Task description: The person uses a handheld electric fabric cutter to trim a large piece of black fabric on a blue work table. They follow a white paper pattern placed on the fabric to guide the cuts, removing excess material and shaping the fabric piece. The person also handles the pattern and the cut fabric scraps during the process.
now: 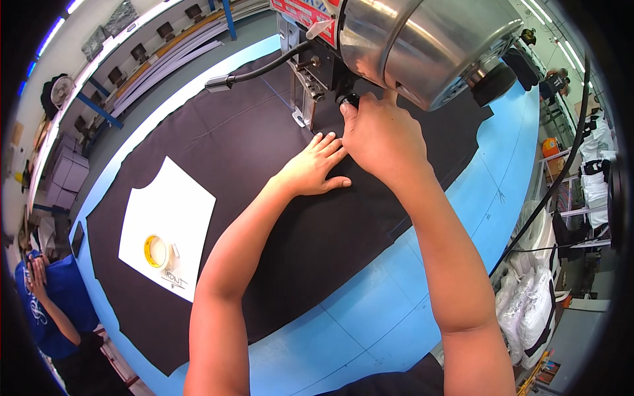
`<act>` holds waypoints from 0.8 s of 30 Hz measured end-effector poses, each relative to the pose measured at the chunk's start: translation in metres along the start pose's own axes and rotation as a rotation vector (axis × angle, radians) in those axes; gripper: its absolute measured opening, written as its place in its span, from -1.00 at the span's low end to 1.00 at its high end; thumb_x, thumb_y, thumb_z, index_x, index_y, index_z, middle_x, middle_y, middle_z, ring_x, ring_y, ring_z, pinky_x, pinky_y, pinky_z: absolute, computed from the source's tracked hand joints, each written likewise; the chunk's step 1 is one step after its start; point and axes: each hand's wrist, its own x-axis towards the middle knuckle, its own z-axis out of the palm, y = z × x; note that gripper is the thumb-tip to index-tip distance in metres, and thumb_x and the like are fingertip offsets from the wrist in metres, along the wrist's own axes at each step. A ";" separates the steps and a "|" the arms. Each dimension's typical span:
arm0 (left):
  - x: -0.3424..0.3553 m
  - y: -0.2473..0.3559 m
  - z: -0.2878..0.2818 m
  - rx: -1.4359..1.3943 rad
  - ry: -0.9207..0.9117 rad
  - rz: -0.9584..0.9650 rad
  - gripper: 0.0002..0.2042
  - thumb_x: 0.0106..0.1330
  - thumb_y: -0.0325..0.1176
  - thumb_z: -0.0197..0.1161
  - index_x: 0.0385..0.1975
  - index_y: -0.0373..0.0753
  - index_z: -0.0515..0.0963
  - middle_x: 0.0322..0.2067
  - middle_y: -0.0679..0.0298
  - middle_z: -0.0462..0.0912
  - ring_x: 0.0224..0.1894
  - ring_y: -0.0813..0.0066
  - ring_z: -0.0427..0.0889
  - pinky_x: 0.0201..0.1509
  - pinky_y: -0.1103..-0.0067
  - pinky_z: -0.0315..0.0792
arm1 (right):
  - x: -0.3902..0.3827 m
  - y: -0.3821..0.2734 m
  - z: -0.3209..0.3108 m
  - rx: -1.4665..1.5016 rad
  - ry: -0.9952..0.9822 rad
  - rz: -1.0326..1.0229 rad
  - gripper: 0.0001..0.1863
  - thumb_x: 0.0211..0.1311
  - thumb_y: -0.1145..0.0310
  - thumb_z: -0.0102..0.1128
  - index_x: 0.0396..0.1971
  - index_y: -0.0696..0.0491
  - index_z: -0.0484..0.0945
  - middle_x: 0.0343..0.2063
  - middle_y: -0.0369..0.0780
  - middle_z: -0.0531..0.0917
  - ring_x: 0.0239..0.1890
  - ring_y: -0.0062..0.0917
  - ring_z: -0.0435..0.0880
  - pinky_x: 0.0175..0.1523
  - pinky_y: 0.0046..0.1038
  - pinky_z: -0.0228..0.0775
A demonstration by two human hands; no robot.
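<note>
My right hand [384, 137] is wrapped round the black handle [348, 100] of an upright cloth-cutting machine [419, 49], whose shiny metal motor fills the top of the picture. The machine's narrow metal guide and foot [302, 115] come down onto black fabric [323, 251] spread over the table. Close by the foot, my left hand [316, 166] lies flat on the fabric, fingers stretched and thumb out. To the left, a white paper pattern piece [175, 204] rests on the fabric with a roll of tape [150, 251] on it.
The fabric lies on a long light-blue table [370, 330] with drawn lines. A black cable [573, 158] hangs at the right, near bagged goods [525, 310]. At the left edge stands a person in a blue shirt [63, 297]. A dark flat object [78, 239] lies on the table's left rim.
</note>
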 end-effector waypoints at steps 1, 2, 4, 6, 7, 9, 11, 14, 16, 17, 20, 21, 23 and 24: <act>-0.001 -0.001 0.000 -0.001 0.006 0.003 -0.20 0.35 0.22 0.14 0.32 -0.41 0.28 0.27 -0.13 0.35 0.43 -0.13 0.17 0.53 0.10 -0.02 | 0.001 0.000 0.002 -0.012 0.008 -0.007 -0.55 0.47 0.06 -0.02 -0.29 0.20 0.57 -0.09 0.16 0.57 -0.29 0.02 0.72 -0.21 -0.04 0.58; -0.001 -0.001 0.000 -0.002 0.012 0.006 -0.20 0.35 0.22 0.14 0.32 -0.41 0.28 0.26 -0.12 0.35 0.43 -0.13 0.17 0.53 0.10 -0.02 | 0.002 0.000 0.003 -0.024 0.015 -0.014 -0.55 0.47 0.05 -0.02 -0.28 0.19 0.57 -0.09 0.16 0.56 -0.28 0.02 0.72 -0.21 -0.05 0.58; -0.002 -0.002 0.000 -0.007 0.014 0.008 -0.20 0.35 0.21 0.15 0.33 -0.40 0.28 0.26 -0.12 0.35 0.43 -0.13 0.17 0.53 0.10 -0.02 | 0.004 -0.002 0.004 -0.043 0.028 -0.011 -0.56 0.47 0.06 -0.01 -0.27 0.19 0.58 -0.06 0.16 0.56 -0.28 0.02 0.73 -0.21 -0.05 0.58; -0.003 -0.003 0.001 -0.015 0.007 0.006 -0.20 0.35 0.22 0.15 0.33 -0.40 0.27 0.27 -0.13 0.35 0.44 -0.13 0.16 0.54 0.10 -0.02 | 0.005 -0.005 0.004 -0.067 0.032 -0.003 -0.57 0.45 0.07 0.01 -0.26 0.19 0.58 -0.14 0.12 0.60 -0.27 -0.03 0.74 -0.19 -0.09 0.60; -0.003 -0.002 0.001 -0.026 0.002 0.001 -0.20 0.35 0.22 0.14 0.34 -0.39 0.27 0.28 -0.13 0.34 0.44 -0.13 0.16 0.54 0.10 -0.03 | 0.006 -0.008 0.002 -0.082 0.030 0.005 -0.59 0.44 0.09 0.02 -0.25 0.20 0.59 -0.22 0.07 0.66 -0.27 -0.08 0.75 -0.18 -0.13 0.61; -0.003 -0.003 0.001 -0.048 -0.009 -0.008 -0.19 0.35 0.22 0.14 0.35 -0.39 0.26 0.29 -0.13 0.33 0.44 -0.13 0.15 0.54 0.09 -0.04 | 0.006 -0.010 0.002 -0.105 0.029 0.010 -0.60 0.43 0.11 0.04 -0.23 0.20 0.59 -0.30 0.03 0.70 -0.26 -0.13 0.77 -0.16 -0.17 0.62; -0.003 -0.003 0.002 -0.036 -0.006 -0.006 -0.19 0.36 0.23 0.12 0.35 -0.38 0.26 0.31 -0.13 0.32 0.45 -0.13 0.14 0.54 0.09 -0.04 | 0.009 -0.011 0.003 -0.122 0.034 0.004 -0.59 0.43 0.10 0.03 -0.22 0.20 0.59 -0.28 0.04 0.69 -0.26 -0.13 0.77 -0.16 -0.17 0.62; -0.003 -0.002 0.003 -0.035 0.000 -0.013 -0.19 0.36 0.25 0.11 0.35 -0.38 0.27 0.32 -0.12 0.32 0.46 -0.12 0.13 0.55 0.10 -0.05 | 0.012 -0.012 0.005 -0.130 0.037 0.003 -0.58 0.44 0.09 0.02 -0.22 0.20 0.59 -0.26 0.05 0.67 -0.25 -0.13 0.77 -0.16 -0.17 0.63; -0.003 -0.002 0.003 -0.036 0.006 -0.016 -0.19 0.35 0.25 0.11 0.34 -0.38 0.28 0.31 -0.13 0.32 0.46 -0.12 0.13 0.55 0.10 -0.05 | 0.014 -0.011 0.007 -0.126 0.044 -0.001 -0.58 0.45 0.09 0.01 -0.21 0.20 0.59 -0.22 0.07 0.66 -0.25 -0.12 0.77 -0.15 -0.17 0.63; -0.003 -0.001 0.003 -0.035 0.010 -0.015 -0.19 0.35 0.25 0.11 0.34 -0.37 0.29 0.31 -0.13 0.33 0.46 -0.12 0.13 0.55 0.10 -0.05 | 0.015 -0.011 0.007 -0.123 0.047 -0.003 -0.57 0.45 0.09 0.00 -0.21 0.20 0.59 -0.20 0.08 0.65 -0.24 -0.12 0.76 -0.15 -0.17 0.63; -0.004 -0.002 0.003 -0.031 0.015 -0.012 -0.20 0.35 0.25 0.12 0.32 -0.38 0.31 0.30 -0.13 0.33 0.46 -0.11 0.13 0.55 0.11 -0.04 | 0.018 -0.014 0.008 -0.132 0.050 -0.005 -0.57 0.45 0.09 0.00 -0.20 0.21 0.59 -0.17 0.11 0.64 -0.24 -0.12 0.76 -0.15 -0.17 0.63; -0.004 -0.003 0.003 -0.029 0.016 -0.011 -0.20 0.35 0.25 0.12 0.31 -0.38 0.32 0.30 -0.13 0.34 0.46 -0.11 0.13 0.55 0.11 -0.04 | 0.019 -0.015 0.008 -0.128 0.041 -0.004 -0.57 0.45 0.09 0.00 -0.20 0.21 0.59 -0.16 0.11 0.63 -0.24 -0.11 0.76 -0.15 -0.17 0.63; -0.004 -0.002 0.002 -0.034 0.012 -0.012 -0.20 0.34 0.26 0.12 0.30 -0.38 0.33 0.30 -0.13 0.34 0.46 -0.11 0.13 0.55 0.11 -0.04 | 0.021 -0.016 0.006 -0.119 0.023 -0.003 -0.57 0.45 0.09 0.00 -0.19 0.22 0.58 -0.13 0.12 0.62 -0.24 -0.11 0.76 -0.16 -0.16 0.63; -0.003 -0.002 0.002 -0.036 0.011 -0.012 -0.21 0.34 0.26 0.12 0.30 -0.38 0.34 0.30 -0.13 0.34 0.46 -0.11 0.13 0.55 0.11 -0.04 | 0.022 -0.016 0.007 -0.122 0.029 -0.001 -0.57 0.45 0.09 0.00 -0.19 0.22 0.58 -0.14 0.12 0.62 -0.24 -0.11 0.76 -0.16 -0.16 0.63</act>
